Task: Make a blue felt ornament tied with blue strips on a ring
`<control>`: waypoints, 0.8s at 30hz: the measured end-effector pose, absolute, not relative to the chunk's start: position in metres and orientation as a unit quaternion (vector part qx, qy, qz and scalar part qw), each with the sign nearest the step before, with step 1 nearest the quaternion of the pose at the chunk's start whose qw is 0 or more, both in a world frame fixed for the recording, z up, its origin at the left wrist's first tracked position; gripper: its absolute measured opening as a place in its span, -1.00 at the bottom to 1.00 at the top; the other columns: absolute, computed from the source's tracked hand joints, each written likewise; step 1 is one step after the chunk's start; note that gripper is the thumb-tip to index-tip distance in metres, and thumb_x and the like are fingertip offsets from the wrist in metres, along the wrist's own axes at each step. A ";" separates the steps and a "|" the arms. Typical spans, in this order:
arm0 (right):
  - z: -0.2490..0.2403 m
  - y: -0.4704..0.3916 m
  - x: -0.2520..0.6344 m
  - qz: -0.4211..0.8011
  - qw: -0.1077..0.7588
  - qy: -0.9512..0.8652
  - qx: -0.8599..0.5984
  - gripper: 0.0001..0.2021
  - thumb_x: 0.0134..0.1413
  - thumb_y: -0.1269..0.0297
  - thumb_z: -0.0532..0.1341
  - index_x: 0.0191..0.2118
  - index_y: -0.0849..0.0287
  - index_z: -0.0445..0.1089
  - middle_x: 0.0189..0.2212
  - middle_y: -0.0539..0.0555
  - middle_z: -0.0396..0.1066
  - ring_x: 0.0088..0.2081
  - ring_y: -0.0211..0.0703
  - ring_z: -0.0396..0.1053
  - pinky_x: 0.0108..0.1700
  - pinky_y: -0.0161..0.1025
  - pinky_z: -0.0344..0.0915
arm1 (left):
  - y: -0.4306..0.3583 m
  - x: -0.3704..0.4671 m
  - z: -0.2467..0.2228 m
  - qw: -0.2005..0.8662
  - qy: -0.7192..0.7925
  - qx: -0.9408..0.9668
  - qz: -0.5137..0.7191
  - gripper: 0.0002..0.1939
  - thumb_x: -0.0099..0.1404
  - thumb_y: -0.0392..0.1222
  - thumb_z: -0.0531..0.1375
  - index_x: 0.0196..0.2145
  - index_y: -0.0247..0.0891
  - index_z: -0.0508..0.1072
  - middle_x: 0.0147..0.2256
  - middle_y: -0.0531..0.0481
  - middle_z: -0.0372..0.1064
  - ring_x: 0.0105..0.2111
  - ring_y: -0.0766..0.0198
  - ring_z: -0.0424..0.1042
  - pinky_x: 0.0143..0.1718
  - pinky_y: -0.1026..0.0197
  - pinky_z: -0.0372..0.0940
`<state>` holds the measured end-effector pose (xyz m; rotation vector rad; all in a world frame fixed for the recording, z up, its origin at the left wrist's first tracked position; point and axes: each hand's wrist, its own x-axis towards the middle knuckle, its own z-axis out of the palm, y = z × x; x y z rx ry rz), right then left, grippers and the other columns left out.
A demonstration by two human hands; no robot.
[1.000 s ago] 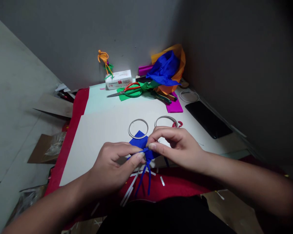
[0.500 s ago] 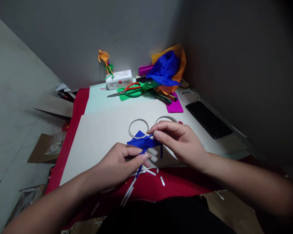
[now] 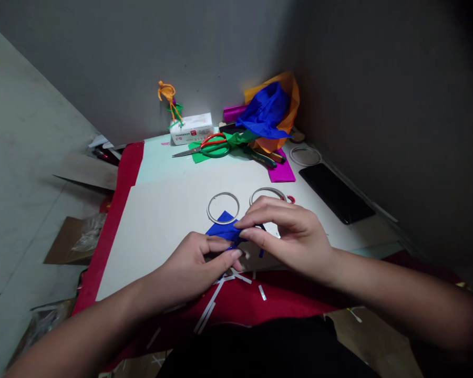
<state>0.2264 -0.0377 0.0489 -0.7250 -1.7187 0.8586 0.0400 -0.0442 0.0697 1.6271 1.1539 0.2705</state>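
Note:
My left hand pinches the lower part of a small figure wrapped in blue crepe paper between thumb and fingers. At its right side, the thumb and fingertips of my right hand are closed on the blue paper. A thin blue limb hangs below my right fingers, and much of the figure is hidden by both hands. Just beyond the figure lies a thin roll of tape. A second tape roll is partly covered by my right hand.
Scissors, pliers and crumpled coloured crepe paper lie at the back. An orange figure stands by a white box. A black phone lies right. White strips are scattered on the red cloth.
My right hand has shifted slightly left and down, its fingertips now pressed to the blue paper nearer my left hand. The lower blue limb by my left hand is now mostly hidden.

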 end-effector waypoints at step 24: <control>0.053 -0.034 0.232 0.334 0.427 -0.778 -0.317 -0.82 0.14 0.43 0.14 -0.17 0.19 0.44 -0.32 0.10 0.46 -0.24 -0.19 0.37 -0.15 -0.19 0.30 | -0.048 0.042 0.068 0.617 0.459 0.626 0.129 -0.67 0.30 -0.11 0.09 -0.49 -0.34 0.51 -0.42 -0.06 0.46 -0.24 0.20 0.42 -0.22 0.28 0.22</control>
